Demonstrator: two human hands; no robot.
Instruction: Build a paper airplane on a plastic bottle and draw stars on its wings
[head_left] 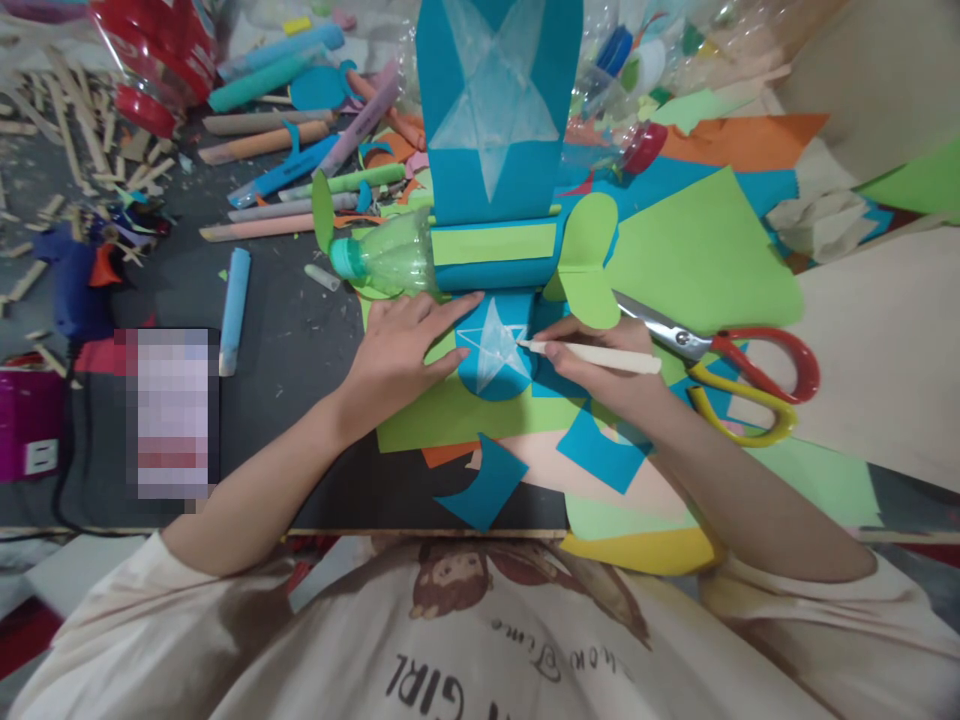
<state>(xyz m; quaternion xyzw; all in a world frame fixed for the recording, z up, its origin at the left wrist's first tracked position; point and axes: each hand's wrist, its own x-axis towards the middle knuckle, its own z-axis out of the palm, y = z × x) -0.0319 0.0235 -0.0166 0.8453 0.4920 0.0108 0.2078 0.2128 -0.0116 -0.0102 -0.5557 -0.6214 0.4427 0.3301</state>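
My right hand (600,365) grips a white marker (615,358), its tip touching a star (495,348) drawn in white on a rounded blue paper flap (480,378). The star's left arm is only outlined; its other parts look filled. Spread flat, my left hand (405,350) presses beside the flap with fingertips on its left edge. Above lies a clear plastic bottle (394,250) with a teal cap, wrapped in blue paper with a light green strip (495,243). A larger blue panel (487,180) beyond it bears a bigger white star. Green paper leaf shapes (589,260) sit at the right end.
Scissors (682,340) with red and yellow handles lie right of my right hand. Blue paper scraps (487,485) are near the table edge. Several markers (277,140), a phone (172,415), a blue glue gun (79,285) and wooden sticks (75,130) are leftward.
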